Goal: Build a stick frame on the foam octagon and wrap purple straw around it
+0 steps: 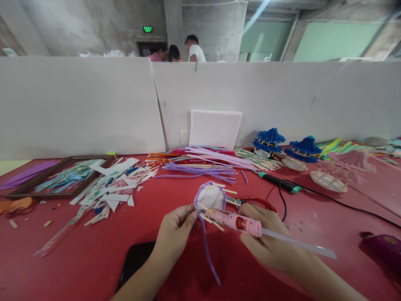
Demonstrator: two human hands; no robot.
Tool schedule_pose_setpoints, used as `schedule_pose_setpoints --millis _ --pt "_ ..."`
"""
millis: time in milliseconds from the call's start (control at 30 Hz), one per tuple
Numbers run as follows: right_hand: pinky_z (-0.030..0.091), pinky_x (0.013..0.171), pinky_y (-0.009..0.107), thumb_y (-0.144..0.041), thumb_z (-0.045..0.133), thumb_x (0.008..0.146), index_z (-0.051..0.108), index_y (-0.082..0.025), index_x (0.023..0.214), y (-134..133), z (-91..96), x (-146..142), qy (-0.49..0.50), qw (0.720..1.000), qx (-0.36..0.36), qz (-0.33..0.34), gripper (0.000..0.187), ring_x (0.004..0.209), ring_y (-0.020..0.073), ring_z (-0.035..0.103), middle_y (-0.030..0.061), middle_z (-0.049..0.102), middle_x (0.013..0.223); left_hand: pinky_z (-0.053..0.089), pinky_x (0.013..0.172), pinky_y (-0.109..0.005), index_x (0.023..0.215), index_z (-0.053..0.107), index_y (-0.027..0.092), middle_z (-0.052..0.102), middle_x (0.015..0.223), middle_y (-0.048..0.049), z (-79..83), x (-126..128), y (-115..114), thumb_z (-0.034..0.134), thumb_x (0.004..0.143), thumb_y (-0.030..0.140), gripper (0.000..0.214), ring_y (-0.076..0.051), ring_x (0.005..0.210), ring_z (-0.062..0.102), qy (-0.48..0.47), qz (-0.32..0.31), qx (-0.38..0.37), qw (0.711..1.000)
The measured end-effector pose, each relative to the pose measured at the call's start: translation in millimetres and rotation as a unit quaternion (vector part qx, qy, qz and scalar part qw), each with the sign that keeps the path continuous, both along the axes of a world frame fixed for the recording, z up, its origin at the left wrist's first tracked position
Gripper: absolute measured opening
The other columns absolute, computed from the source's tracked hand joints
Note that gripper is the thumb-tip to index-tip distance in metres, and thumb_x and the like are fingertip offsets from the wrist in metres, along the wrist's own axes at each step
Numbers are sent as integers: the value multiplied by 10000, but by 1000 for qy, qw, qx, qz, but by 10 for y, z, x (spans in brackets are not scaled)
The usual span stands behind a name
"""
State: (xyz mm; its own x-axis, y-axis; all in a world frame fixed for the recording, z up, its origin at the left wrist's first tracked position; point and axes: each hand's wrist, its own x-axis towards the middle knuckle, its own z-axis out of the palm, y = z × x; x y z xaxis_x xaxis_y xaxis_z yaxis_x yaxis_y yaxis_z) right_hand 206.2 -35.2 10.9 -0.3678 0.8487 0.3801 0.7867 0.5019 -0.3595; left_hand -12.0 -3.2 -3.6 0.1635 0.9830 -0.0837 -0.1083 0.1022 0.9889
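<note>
My left hand [174, 233] pinches a purple pipe cleaner [207, 255] against the edge of a small white octagonal piece [210, 197] rimmed in purple, with thin wooden sticks poking out of it. The cleaner's loose end hangs down toward me. My right hand [263, 238] is closed round a pink hot glue gun [235, 221], its nozzle at the piece's lower edge and a clear glue stick [300, 246] sticking out behind.
Purple and coloured straws [205, 165] lie behind on the red table [78, 259]. White scraps [115, 186], a framed tray [59, 177], blue tasselled models [269, 140], a black-green tool with cord [278, 182], red-handled scissors [260, 202], a dark phone [133, 263]. White partition [94, 104]; people beyond.
</note>
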Motion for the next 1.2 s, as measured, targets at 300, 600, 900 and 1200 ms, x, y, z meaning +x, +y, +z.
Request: schedule_pose_setpoints --millis 300,600,900,1200 --pt "249 475 252 -157 390 747 302 -230 676 -11 0 3 1 1000 6 -3 134 507 138 442 -12 468 602 508 805 -284 1000 726 199 748 974 -80 0 0 0 662 758 307 273 -223 883 678 20 -27 20 999" --pt "251 465 240 -156 412 733 327 -224 655 -7 13 -14 11 1000 10 -22 133 491 124 434 -23 470 585 509 772 -278 1080 687 191 739 1010 -70 -58 -33 1 632 781 369 352 -214 889 665 52 -38 11 998" --pt "420 551 253 -155 459 728 555 -187 858 21 47 -26 67 996 56 28 164 633 169 586 42 641 734 511 778 -279 1056 689 185 740 1005 -72 -33 -26 -16 642 770 378 348 -199 868 671 33 -43 1 999" --pt "388 466 222 -149 458 714 531 -186 757 16 63 -59 60 995 85 11 92 515 141 547 20 607 611 505 774 -277 1046 682 172 736 1014 -76 -32 -12 1 631 780 347 322 -198 873 670 54 -45 10 997"
